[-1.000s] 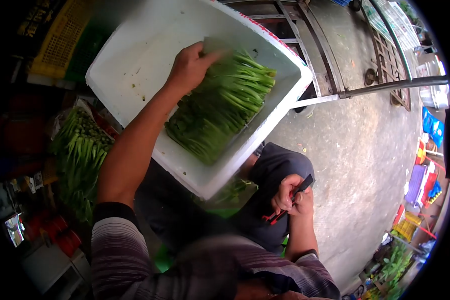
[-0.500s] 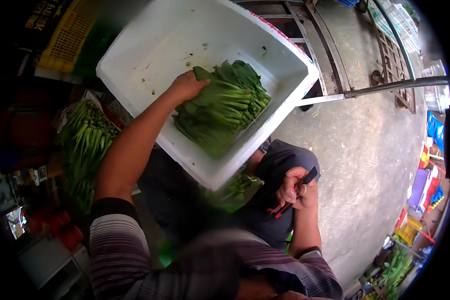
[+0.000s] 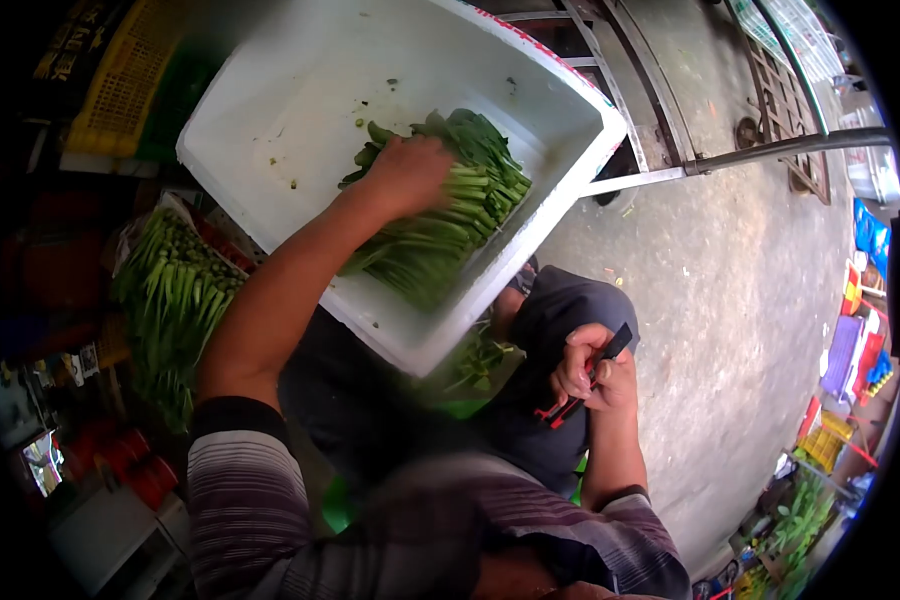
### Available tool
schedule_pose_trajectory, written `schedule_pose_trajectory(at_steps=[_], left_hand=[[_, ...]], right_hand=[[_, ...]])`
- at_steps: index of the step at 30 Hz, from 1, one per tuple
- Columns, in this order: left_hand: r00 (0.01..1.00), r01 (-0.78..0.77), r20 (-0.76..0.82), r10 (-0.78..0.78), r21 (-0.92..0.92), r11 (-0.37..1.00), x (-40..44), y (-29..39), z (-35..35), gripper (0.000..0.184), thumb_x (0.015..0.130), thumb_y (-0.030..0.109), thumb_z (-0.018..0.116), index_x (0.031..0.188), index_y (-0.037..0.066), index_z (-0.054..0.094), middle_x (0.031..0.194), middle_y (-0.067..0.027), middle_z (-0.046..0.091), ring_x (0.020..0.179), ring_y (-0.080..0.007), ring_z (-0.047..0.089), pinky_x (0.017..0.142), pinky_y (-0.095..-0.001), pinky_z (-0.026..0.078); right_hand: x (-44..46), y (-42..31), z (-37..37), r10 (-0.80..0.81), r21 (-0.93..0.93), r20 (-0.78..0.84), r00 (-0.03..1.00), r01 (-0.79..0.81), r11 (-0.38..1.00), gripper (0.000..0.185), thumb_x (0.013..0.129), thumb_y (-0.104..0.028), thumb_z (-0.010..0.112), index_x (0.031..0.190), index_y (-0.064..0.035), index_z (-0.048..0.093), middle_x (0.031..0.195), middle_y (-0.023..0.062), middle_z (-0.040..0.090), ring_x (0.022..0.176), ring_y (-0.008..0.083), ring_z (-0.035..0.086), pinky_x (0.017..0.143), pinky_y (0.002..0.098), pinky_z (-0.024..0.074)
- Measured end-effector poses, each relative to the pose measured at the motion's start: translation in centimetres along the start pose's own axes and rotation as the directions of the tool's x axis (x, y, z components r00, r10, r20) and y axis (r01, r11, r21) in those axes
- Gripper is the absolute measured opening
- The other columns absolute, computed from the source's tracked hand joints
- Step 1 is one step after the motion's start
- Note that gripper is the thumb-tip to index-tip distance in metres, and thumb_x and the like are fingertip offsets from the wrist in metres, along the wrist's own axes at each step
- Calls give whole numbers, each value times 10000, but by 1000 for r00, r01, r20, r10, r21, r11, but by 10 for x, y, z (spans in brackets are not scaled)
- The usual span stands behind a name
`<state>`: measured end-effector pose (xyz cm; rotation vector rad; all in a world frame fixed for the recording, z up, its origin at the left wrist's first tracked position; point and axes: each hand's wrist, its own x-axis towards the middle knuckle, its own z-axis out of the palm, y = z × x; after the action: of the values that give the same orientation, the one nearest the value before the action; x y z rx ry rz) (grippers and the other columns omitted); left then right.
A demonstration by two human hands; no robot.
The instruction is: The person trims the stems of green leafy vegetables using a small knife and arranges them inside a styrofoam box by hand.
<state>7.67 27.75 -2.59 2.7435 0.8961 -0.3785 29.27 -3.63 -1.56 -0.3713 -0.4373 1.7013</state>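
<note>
Left hand (image 3: 412, 176) on leafy greens (image 3: 475, 141), grip unclear, stems (image 3: 485, 196) pointing right in foam box (image 3: 270, 125), right hand (image 3: 592, 368) gripping red-and-black tool (image 3: 618, 342), slanted diagonally

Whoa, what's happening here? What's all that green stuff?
A person is handling leafy green vegetables with bare hands. The left hand is down on the bunches, which lie together in a big white box. The right hand is away from the box, by the bent knee, gripping a red-and-black tool; I can't tell exactly what kind. More long green stalks are piled outside the box, on the person's left.
</note>
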Motion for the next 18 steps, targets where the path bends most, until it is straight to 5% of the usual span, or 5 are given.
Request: schedule_pose_trajectory(at_steps=[5,11,18], left_hand=[[989,7,-143,-32,-174,985,-8,-19,18,567,751,317,825,1227,78,629,1191,-121,589,1172,-311,552,1005,-459,420],[993,28,-114,-39,-93,995,-20,-14,15,644,726,294,849,1263,60,582,1169,-135,600,1166,-330,556,991,-446,436],[988,-21,-152,-13,-219,976,-28,-13,22,662,710,247,866,1261,53,554,1184,-151,610,1154,-356,565,1001,-454,452]], right_hand=[[2,1,-2,-7,47,33,999,6,999,546,982,-268,657,1381,53,467,729,71,521,553,145,491,591,354,521],[1,0,-1,2,14,16,1000,-2,1000,519,978,-281,669,1363,14,486,704,60,515,517,138,484,557,355,511],[2,1,-1,-1,3,21,1000,1,1000,526,977,-279,671,1372,11,482,714,58,511,531,136,496,570,351,528]])
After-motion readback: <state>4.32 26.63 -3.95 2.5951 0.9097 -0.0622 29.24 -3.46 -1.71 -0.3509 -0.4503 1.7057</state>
